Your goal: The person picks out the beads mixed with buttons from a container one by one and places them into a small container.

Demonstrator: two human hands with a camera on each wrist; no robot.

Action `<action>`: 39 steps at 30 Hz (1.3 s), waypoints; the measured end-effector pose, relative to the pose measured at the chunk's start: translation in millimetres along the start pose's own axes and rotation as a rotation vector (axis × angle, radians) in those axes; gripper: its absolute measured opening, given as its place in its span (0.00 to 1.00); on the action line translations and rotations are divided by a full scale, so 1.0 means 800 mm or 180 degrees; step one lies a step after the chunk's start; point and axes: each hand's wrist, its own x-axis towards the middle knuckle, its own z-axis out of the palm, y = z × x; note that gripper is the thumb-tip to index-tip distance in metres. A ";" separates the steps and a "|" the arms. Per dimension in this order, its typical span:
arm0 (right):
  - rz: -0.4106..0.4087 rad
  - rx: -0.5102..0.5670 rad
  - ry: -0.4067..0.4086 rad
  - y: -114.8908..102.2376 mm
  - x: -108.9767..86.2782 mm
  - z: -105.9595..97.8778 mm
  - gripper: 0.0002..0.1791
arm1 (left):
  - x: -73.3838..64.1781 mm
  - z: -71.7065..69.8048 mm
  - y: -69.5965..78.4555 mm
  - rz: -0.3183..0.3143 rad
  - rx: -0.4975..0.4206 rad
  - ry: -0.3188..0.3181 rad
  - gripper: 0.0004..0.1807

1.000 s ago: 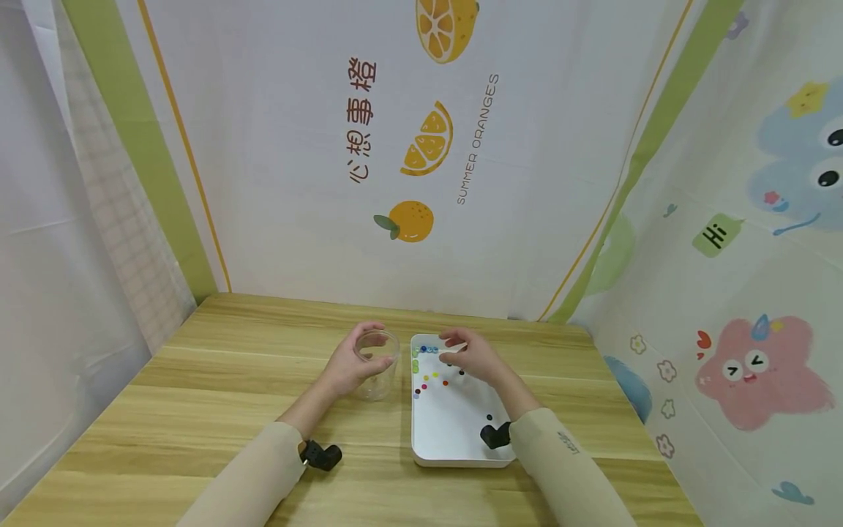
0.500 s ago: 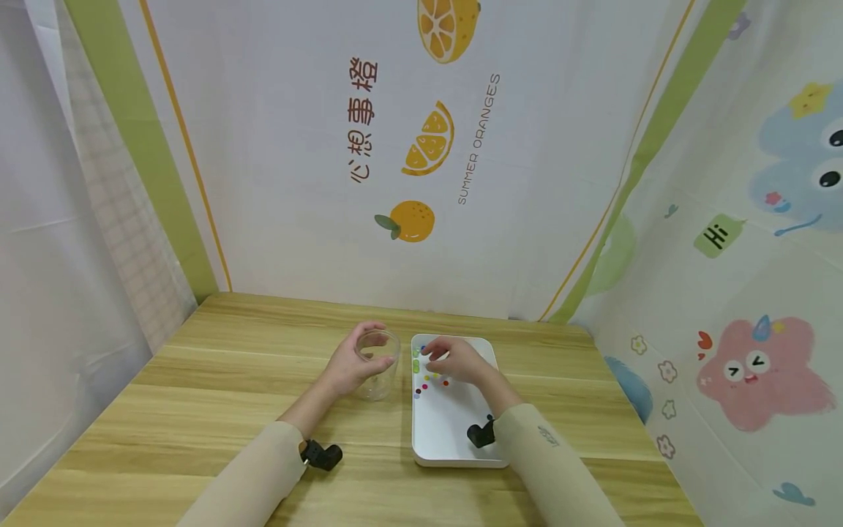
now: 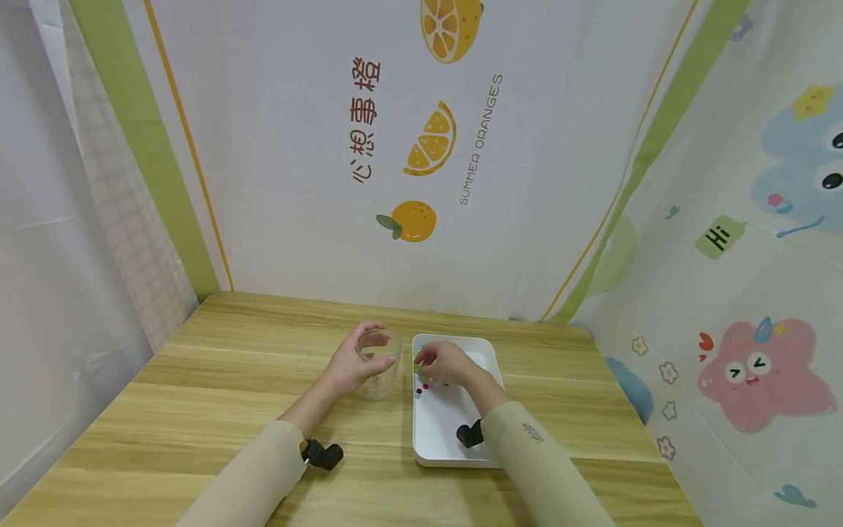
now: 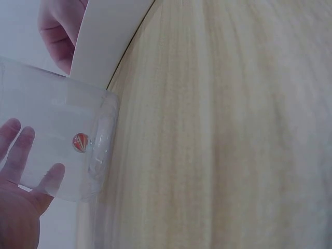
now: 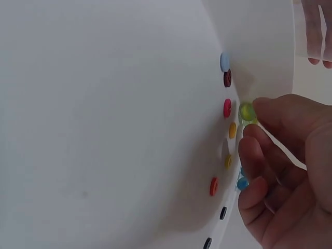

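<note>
My left hand (image 3: 347,369) grips a clear plastic jar (image 3: 377,389) by its side, left of a white tray (image 3: 448,439). Inside the jar, near its base, the left wrist view shows an orange and white marble (image 4: 80,142). Over the tray's left side, my right hand (image 3: 450,364) has thumb and forefinger tips around a green marble (image 5: 247,111) at the tray wall; its other fingers are bent. Blue marbles (image 5: 242,183) lie partly hidden behind those fingers.
Small buttons lie scattered in the tray, among them a pink button (image 5: 227,108), a red button (image 5: 213,186), a light blue button (image 5: 224,61) and a black button (image 5: 223,213). A wooden table (image 3: 217,410) carries everything, with a printed curtain (image 3: 296,219) behind.
My right hand has moved left and down across the tray to the green marble, its fingers drawing together. My left hand and the jar have stayed in place.
</note>
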 end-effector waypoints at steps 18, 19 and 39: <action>-0.0013 -0.0621 0.0210 -0.003 0.013 0.012 0.07 | 0.000 0.000 -0.001 -0.0008 -0.0002 -0.0004 0.35; -0.0020 -0.0635 0.0220 -0.004 0.013 0.012 0.07 | 0.000 0.000 -0.001 -0.0009 -0.0009 -0.0007 0.35; 0.0108 0.0054 0.0260 0.015 -0.007 -0.004 0.07 | 0.001 0.002 -0.001 -0.0040 0.0038 0.0024 0.35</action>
